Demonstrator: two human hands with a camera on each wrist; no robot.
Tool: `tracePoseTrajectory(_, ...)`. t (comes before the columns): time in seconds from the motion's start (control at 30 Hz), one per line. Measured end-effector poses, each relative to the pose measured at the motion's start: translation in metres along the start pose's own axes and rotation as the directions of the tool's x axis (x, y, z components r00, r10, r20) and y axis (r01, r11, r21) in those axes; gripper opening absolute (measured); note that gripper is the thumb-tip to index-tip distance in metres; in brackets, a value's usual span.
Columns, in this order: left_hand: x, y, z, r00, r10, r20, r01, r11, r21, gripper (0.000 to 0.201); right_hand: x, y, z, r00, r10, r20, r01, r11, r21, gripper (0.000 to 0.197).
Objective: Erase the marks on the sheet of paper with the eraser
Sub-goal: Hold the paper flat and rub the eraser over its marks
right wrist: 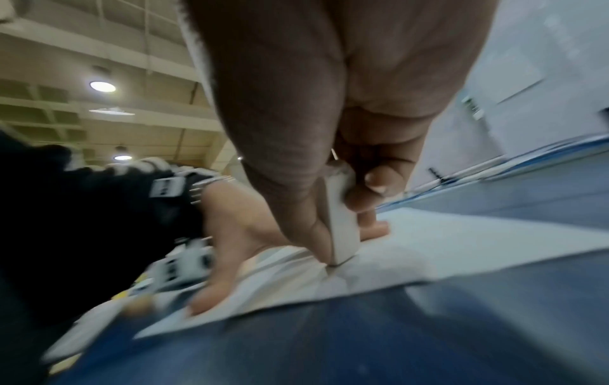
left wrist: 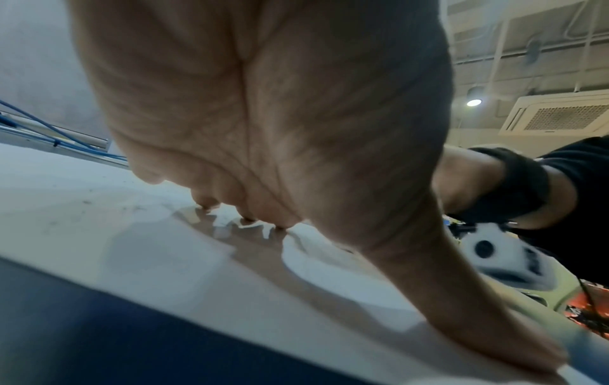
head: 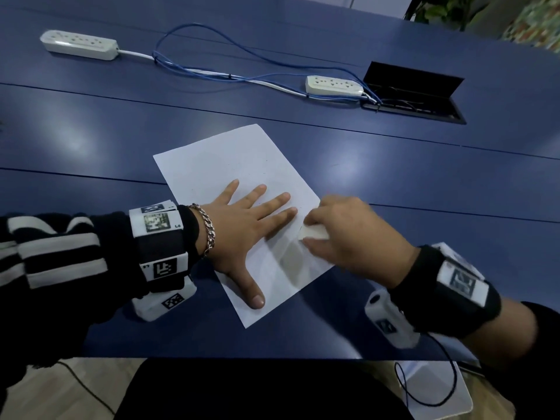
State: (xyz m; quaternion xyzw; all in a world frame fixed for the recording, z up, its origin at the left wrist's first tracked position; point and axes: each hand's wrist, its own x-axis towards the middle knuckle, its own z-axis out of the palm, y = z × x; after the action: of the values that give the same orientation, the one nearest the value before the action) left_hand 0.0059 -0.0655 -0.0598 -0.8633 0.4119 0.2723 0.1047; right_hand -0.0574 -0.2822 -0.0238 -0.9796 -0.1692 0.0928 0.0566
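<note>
hands: left hand (head: pixel 242 234) flat on paper (head: pixel 230 165) | right hand (head: pixel 357 234) pinches eraser (head: pixel 313 233) | power strip (head: pixel 333 85) behind

White eraser (head: pixel 313 232) on end atop tilted white sheet of paper (head: pixel 230 165) (faint marks)

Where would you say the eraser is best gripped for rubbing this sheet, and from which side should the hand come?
By its two broad flat faces, from above. The eraser is a thin white slab standing on its end on the paper; the right hand pinches it so, thumb against fingers, leaving the lower end free.
</note>
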Motion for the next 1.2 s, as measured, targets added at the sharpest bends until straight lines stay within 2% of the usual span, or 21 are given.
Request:
tracePoseTrajectory(0.07,0.0,0.001,0.001,1.0,-0.008,0.001,0.008,1.0,0.008,0.165,-0.02,-0.024,0.008,0.987,-0.135,0.085,0.134,0.991,0.025,0.03)
tracePoseTrajectory(0.13,0.001,0.002,0.001,1.0,-0.013,-0.003,0.013,1.0,0.012,0.166,-0.03,-0.034,0.006,0.968,-0.192,0.164,0.185,0.981,0.056,0.027)
tracePoseTrajectory(0.17,0.001,0.002,0.001,1.0,-0.016,-0.003,0.016,1.0,0.016,0.165,-0.024,-0.029,0.002,0.972,-0.168,0.162,0.164,0.986,0.041,0.027)
tracePoseTrajectory(0.27,0.001,0.002,-0.001,1.0,-0.023,0.005,0.023,1.0,0.01,0.166,0.003,-0.005,-0.012,0.999,-0.022,0.037,0.024,0.998,-0.053,0.026)
tracePoseTrajectory(0.3,0.001,0.002,-0.001,1.0,-0.022,0.006,0.022,1.0,0.006,0.166,0.004,-0.003,-0.011,1.0,-0.009,0.015,0.01,0.998,-0.061,0.025)
tracePoseTrajectory(0.37,0.001,0.002,-0.001,1.0,-0.023,0.007,0.023,1.0,0.005,0.167,-0.009,-0.022,-0.002,0.994,-0.107,0.037,0.109,0.993,-0.037,0.019)
tracePoseTrajectory(0.43,0.001,0.003,-0.001,1.0,-0.026,0.01,0.026,1.0,0.011,0.167,-0.027,-0.043,0.004,0.966,-0.213,0.149,0.21,0.977,0.033,0.018)
tracePoseTrajectory(0.5,0.001,0.003,-0.002,0.999,-0.032,0.014,0.032,0.999,0.015,0.167,-0.018,-0.032,-0.003,0.969,-0.178,0.173,0.175,0.984,0.036,0.022)
tracePoseTrajectory(0.6,0.0,0.004,-0.003,0.999,-0.034,0.011,0.033,0.999,0.029,0.166,0.01,0.0,-0.009,1.0,-0.018,0.011,0.018,1.0,-0.024,0.026)
tracePoseTrajectory(0.63,0.001,0.004,-0.002,0.999,-0.034,0.01,0.033,0.999,0.029,0.167,0.009,0.001,-0.006,1.0,-0.01,-0.028,0.009,1.0,-0.023,0.025)
tracePoseTrajectory(0.7,0.001,0.005,-0.003,0.999,-0.037,0.007,0.037,0.999,0.024,0.167,-0.007,-0.022,0.004,0.99,-0.14,-0.011,0.14,0.99,-0.007,0.02)
tracePoseTrajectory(0.73,0.0,0.005,-0.003,0.999,-0.037,0.006,0.037,0.999,0.028,0.167,-0.018,-0.034,0.009,0.977,-0.21,0.046,0.209,0.978,0.024,0.02)
tracePoseTrajectory(0.77,0.0,0.005,-0.003,0.999,-0.037,0.006,0.037,0.999,0.034,0.168,-0.023,-0.038,0.009,0.967,-0.23,0.11,0.224,0.973,0.061,0.022)
tracePoseTrajectory(0.83,0.0,0.004,-0.004,0.999,-0.04,0.008,0.039,0.999,0.034,0.169,-0.009,-0.023,0.001,0.968,-0.208,0.138,0.199,0.977,0.071,0.027)
tracePoseTrajectory(0.93,0.001,0.004,-0.005,0.999,-0.041,0.021,0.041,0.999,0.032,0.171,0.019,0.01,-0.007,0.996,-0.086,-0.01,0.086,0.996,-0.021,0.029)
tracePoseTrajectory(0.97,0.0,0.005,-0.005,0.999,-0.043,0.025,0.042,0.999,0.035,0.171,0.018,0.011,-0.005,0.996,-0.085,-0.023,0.084,0.996,-0.037,0.027)
tracePoseTrajectory(1.07,-0.001,0.006,-0.005,0.999,-0.049,0.022,0.048,0.998,0.032,0.173,-0.005,-0.02,0.003,0.972,-0.223,0.076,0.223,0.975,0.0,0.023)
tracePoseTrajectory(1.1,0.0,0.006,-0.005,0.999,-0.045,0.018,0.044,0.999,0.027,0.173,-0.009,-0.022,0.003,0.966,-0.229,0.123,0.228,0.973,0.02,0.023)
tracePoseTrajectory(1.13,0.0,0.005,-0.004,0.999,-0.041,0.015,0.04,0.999,0.026,0.173,-0.005,-0.016,0.001,0.968,-0.214,0.13,0.212,0.977,0.029,0.023)
tracePoseTrajectory(1.2,0.001,0.004,-0.003,1.0,-0.027,0.014,0.027,0.999,0.02,0.172,0.016,0.005,-0.004,0.991,-0.12,0.054,0.121,0.993,-0.007,0.024)
